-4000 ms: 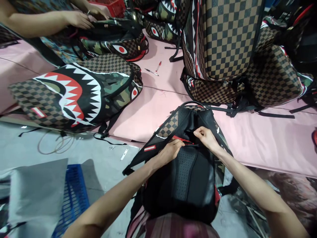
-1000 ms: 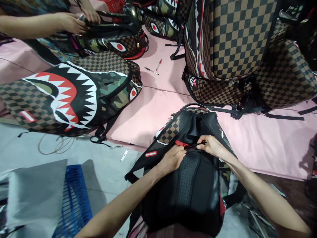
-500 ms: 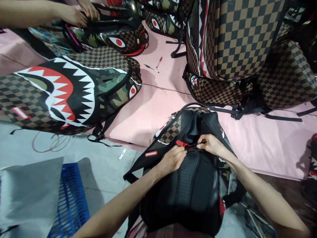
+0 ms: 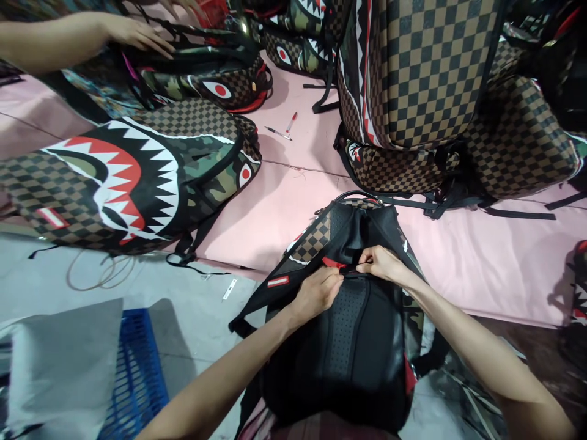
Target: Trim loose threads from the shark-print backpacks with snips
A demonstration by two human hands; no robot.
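A black backpack [image 4: 380, 354] leans upright against the pink table edge, its padded back panel facing me. Across that panel runs a pocket opening with red lining [image 4: 331, 263] showing at its left end. My left hand [image 4: 320, 289] is closed, fingertips pinching the backpack's fabric at the opening's edge. Just right of it and slightly higher, my right hand [image 4: 380, 265] is pinched at the same opening; the small piece between its fingertips is too hidden to name. A checkered shoulder strap [image 4: 314, 238] spreads out on the left.
A shark-mouth backpack [image 4: 137, 177] lies on the pink table [image 4: 284, 208] at left. Checkered backpacks [image 4: 435, 73] are piled at right. Two pens [image 4: 278, 132] lie between. Another person's hand [image 4: 137, 35] rests on a backpack at upper left. A blue crate [image 4: 132, 373] stands on the floor.
My right hand has shifted slightly left toward my left hand along the opening. The other person's hands have moved apart over their backpack. The view has shifted a little.
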